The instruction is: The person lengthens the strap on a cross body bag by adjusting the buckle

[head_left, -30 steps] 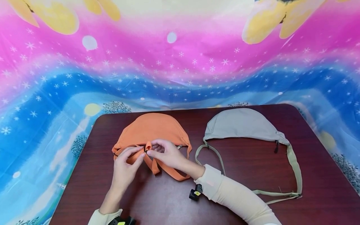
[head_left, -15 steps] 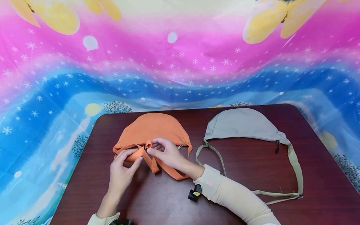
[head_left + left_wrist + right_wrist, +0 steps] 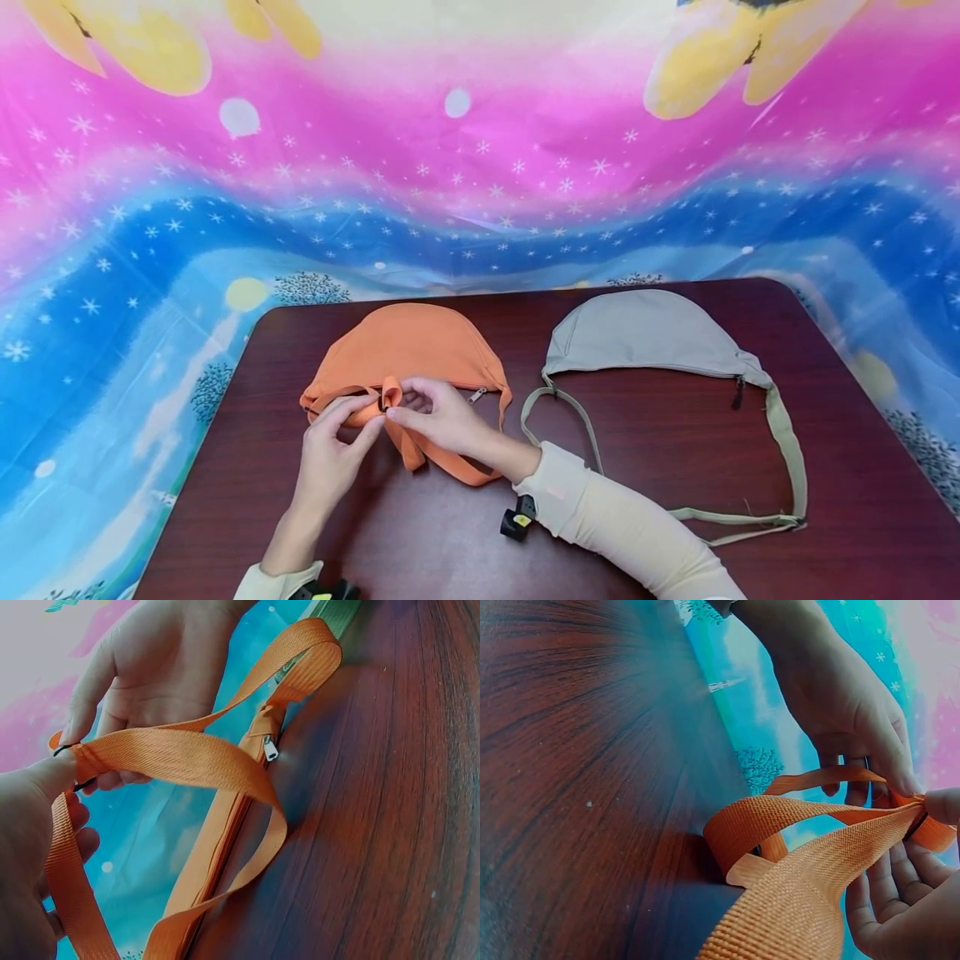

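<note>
An orange half-moon bag [image 3: 408,346] lies on the table, its zipper edge toward me. Just in front of that edge, both hands hold its orange webbing strap [image 3: 180,757] at a black slider [image 3: 84,784]. My left hand [image 3: 330,454] pinches the webbing on the slider's left between thumb and fingers. From the other side, my right hand [image 3: 450,421] pinches the strap by the slider, where a small loop [image 3: 392,390] stands up. In the right wrist view the thumbs almost meet at the slider, which is partly hidden by fingers and webbing.
A grey half-moon bag [image 3: 645,333] lies at the right, its greenish strap [image 3: 787,450] spread toward the near side. The dark red wooden table [image 3: 442,542] has rounded far corners. Behind it hangs a patterned backdrop [image 3: 480,183].
Half a second ago the left hand sat slightly farther left; it is now closer to the right hand. The right hand has dipped a little, and the small strap loop looks larger.
</note>
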The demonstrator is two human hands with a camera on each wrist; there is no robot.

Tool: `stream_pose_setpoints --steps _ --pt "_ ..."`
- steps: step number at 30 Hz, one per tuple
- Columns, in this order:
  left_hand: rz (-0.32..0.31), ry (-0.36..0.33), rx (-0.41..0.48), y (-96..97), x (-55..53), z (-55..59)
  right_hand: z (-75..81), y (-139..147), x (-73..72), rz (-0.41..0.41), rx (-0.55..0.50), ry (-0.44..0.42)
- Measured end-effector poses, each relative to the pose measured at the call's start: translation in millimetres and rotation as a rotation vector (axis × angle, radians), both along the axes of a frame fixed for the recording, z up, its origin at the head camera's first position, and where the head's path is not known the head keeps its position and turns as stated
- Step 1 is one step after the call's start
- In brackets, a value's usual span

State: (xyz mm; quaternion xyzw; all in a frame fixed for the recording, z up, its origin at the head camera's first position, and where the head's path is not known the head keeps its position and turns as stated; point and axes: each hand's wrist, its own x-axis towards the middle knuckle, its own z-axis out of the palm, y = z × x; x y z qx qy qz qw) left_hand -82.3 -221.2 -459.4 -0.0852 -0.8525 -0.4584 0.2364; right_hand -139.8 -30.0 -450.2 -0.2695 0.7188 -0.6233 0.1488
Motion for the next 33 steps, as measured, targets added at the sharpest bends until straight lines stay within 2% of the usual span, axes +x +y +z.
stream_pose_setpoints --steps 3,6,10,13,17,29,33 --pt "-0.006 -0.005 -0.022 -2.7 1.3 -0.9 -0.8 0 0.3 -0.003 0.011 -0.007" --pt "-0.002 0.018 -0.049 -6.5 3.0 -3.7 -1.0 -1 0.5 -0.007 0.012 -0.008" --pt "0.036 0.051 -0.077 -12.0 5.5 -8.2 -0.4 0 1.0 -0.012 0.011 -0.015" --pt "0.060 0.067 -0.077 -15.5 6.0 -9.9 -0.2 0 1.4 -0.020 0.018 -0.026" --pt "0.049 0.087 -0.066 -17.3 4.6 -9.6 0.6 -1 1.6 -0.025 0.029 -0.028" --pt "0.011 0.066 -0.091 -17.9 1.3 -10.0 -4.8 -14 0.5 0.014 0.027 -0.010" --pt "0.003 0.038 -0.102 -21.1 1.5 -11.7 -8.6 -17 1.3 0.023 0.030 0.003"
